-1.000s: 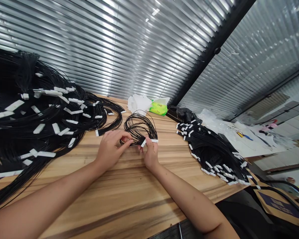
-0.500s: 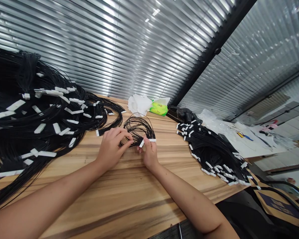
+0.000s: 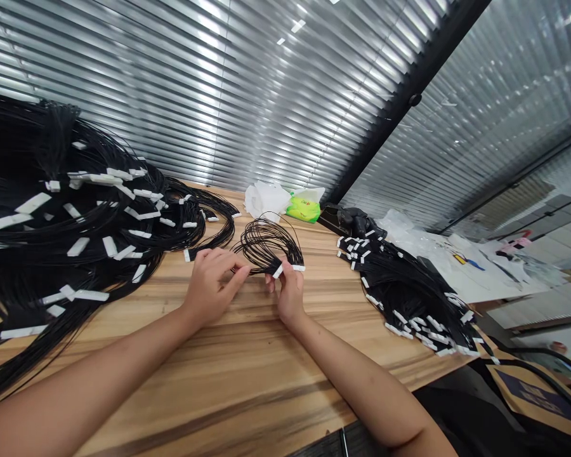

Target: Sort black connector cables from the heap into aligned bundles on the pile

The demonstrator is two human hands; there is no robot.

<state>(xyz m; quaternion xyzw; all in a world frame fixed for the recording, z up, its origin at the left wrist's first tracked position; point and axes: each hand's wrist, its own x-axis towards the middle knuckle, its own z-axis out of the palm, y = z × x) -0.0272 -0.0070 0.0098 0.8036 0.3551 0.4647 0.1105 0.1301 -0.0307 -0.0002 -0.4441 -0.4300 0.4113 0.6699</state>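
Note:
A small coil of thin black cable [image 3: 265, 243] with white end tags lies on the wooden table [image 3: 247, 374] in front of me. My left hand [image 3: 212, 284] pinches the coil's near left side with closed fingers. My right hand [image 3: 288, 293] pinches the coil's near end where two white tags [image 3: 285, 269] stick out. Both hands rest low over the tabletop, a little apart.
A big heap of black cables with white tags [image 3: 61, 222] fills the left side. A second bundle [image 3: 404, 292] lies at the right. White tissue and a green packet [image 3: 303, 206] sit at the back by the blinds. Papers cover a desk at far right.
The coil has shifted slightly right and spread wider. My left fingers have loosened and slid a little toward me along it. My right hand keeps its pinch.

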